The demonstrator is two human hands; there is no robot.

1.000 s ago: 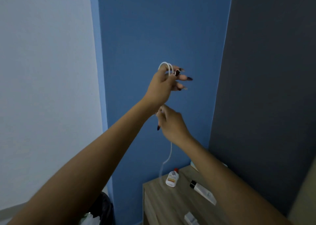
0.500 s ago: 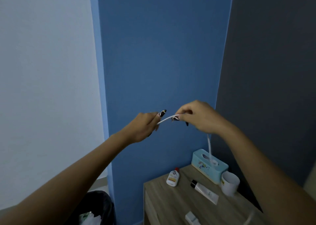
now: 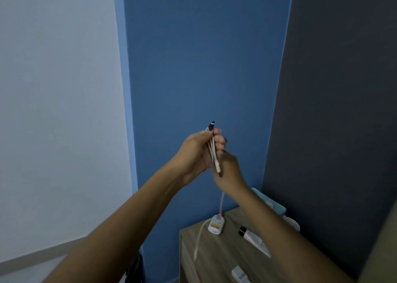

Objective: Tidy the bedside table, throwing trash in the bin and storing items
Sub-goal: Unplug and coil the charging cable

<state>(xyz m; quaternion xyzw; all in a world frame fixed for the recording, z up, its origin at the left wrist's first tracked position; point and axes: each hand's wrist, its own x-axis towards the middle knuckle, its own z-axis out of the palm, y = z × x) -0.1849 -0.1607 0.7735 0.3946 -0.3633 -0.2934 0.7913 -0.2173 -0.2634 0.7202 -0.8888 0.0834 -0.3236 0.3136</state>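
A white cable (image 3: 213,151) is looped in several strands across my left hand (image 3: 196,153), whose fingers curl round the bundle in front of the blue wall. One white plug end sticks out below the bundle. My right hand (image 3: 228,171) is just below and right of it and holds the cable's free run, which hangs down and trails blurred over the wooden bedside table (image 3: 217,259). On the table lie a small white bottle (image 3: 216,224) with a red cap, a white tube (image 3: 254,238) with a black cap and a small white box (image 3: 240,274).
A light blue tissue box (image 3: 276,204) and a white mug (image 3: 293,222) stand at the table's back, partly behind my right forearm. The black bin (image 3: 135,269) sits on the floor left of the table. A dark grey wall borders the right.
My hands, held apart with the cable stretched between them half a second ago, have come together. The cable now lies in loops in my left hand, and my right hand has dropped below it.
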